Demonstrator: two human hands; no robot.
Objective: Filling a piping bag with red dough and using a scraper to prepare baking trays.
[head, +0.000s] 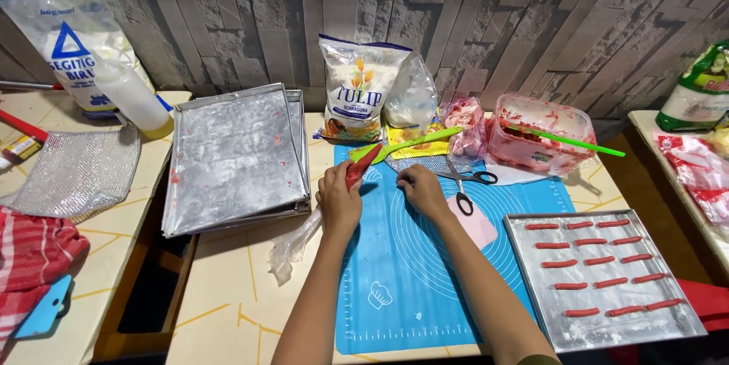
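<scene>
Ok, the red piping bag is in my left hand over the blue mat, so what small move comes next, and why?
Probably carry the piping bag in your left hand right to the tray, since its rows of red strips leave bare space. Your right hand rests by the scissors.

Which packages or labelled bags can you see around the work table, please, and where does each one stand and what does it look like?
Flour bag: upright against the wall behind the blue mat; white, with flower picture and yellow base.
Large sack: far left, leaning on the wall; white with a blue triangle.
Green-white bag: far right on the side table; partly cut off.
Clear plastic bag: beside the flour bag; unprinted, white powder inside.
</scene>
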